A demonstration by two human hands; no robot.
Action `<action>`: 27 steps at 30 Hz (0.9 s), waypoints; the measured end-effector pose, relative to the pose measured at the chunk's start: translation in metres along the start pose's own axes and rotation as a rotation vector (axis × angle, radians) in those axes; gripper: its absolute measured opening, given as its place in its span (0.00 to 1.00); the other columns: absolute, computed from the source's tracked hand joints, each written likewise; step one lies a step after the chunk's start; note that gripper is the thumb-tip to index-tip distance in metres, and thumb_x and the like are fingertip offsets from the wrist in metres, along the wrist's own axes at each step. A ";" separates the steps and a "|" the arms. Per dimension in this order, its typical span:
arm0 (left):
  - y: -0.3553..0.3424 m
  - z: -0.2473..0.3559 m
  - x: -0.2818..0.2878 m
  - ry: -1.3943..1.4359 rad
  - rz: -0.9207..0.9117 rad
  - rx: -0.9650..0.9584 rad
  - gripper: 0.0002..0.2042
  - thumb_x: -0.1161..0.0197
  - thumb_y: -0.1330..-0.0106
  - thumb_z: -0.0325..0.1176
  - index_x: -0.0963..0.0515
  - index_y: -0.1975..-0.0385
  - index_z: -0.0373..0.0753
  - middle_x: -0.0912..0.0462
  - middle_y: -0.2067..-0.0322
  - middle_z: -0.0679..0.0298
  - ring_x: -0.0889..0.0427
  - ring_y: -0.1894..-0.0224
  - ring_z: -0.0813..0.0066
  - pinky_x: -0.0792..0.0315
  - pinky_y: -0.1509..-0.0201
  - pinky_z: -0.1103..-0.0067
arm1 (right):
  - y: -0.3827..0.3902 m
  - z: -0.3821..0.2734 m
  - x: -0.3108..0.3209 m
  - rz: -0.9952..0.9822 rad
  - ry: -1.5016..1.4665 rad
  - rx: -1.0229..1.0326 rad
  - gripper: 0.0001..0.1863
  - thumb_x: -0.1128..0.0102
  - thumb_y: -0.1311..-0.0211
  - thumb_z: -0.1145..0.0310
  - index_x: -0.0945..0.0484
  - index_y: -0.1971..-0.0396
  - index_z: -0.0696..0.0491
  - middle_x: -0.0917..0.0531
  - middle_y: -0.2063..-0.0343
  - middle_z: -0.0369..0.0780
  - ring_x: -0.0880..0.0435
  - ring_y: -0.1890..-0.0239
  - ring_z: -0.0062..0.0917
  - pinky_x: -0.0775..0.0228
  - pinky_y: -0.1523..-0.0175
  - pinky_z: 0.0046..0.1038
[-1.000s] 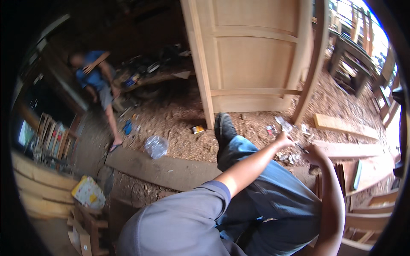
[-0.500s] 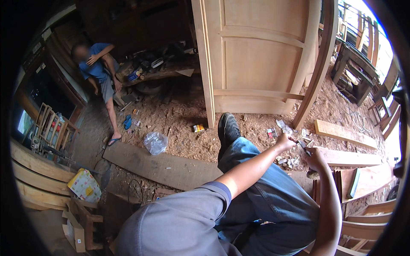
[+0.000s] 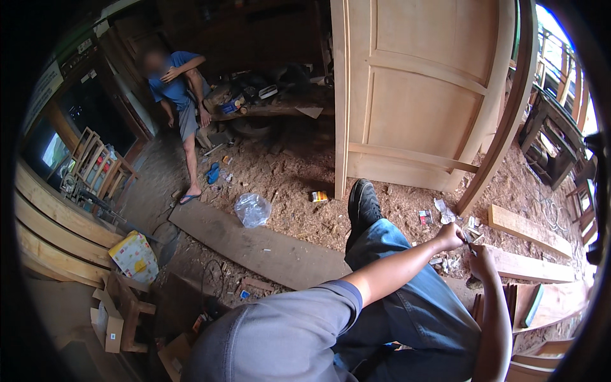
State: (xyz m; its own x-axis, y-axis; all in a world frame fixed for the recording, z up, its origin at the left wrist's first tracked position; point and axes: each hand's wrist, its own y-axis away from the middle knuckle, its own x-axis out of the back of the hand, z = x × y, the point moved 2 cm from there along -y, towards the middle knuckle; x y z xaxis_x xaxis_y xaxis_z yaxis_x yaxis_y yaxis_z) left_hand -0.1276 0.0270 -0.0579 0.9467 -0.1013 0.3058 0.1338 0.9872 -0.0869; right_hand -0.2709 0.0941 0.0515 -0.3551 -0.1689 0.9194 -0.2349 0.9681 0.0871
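Observation:
My two hands meet in front of my jeans-clad leg, at the right of the head view. My right hand (image 3: 484,262) is closed round a small, slim dark object (image 3: 470,244), which points up towards the left hand. Its kind is too small to make out. With fingers pinched together, my left hand (image 3: 450,235) is at the object's upper end; what lies between those fingertips is hidden. Below and beyond the hands, white scraps and a long pale board (image 3: 525,264) lie on the shavings. My dark shoe (image 3: 364,202) rests left of the hands.
A panelled wooden door (image 3: 423,105) stands upright ahead. Planks (image 3: 528,229) lie at right. A clear plastic bag (image 3: 252,210) is by a long flat board (image 3: 254,248). At far left, a person in blue (image 3: 175,89) is beside a cluttered bench (image 3: 273,111).
The view has shifted, so the surroundings appear further right and lower. My hands have drawn closer together around the slim dark object, which shows less. The other person keeps the same pose.

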 end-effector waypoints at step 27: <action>-0.003 -0.005 0.001 0.152 0.202 0.207 0.04 0.31 0.51 0.30 0.15 0.77 0.40 0.14 0.75 0.61 0.17 0.72 0.76 0.24 0.65 0.80 | -0.001 0.006 0.006 -0.004 -0.278 -0.062 0.17 0.45 0.41 0.70 0.22 0.51 0.53 0.20 0.82 0.44 0.24 0.80 0.22 0.31 0.71 0.30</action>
State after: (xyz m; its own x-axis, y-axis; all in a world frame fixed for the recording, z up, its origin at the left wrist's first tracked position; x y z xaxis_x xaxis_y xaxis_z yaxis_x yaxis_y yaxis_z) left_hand -0.1254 0.0230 -0.0624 0.9831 0.0973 0.1553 -0.1089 0.9918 0.0676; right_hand -0.2781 0.0910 0.0547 -0.5905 -0.2085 0.7796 -0.1839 0.9754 0.1216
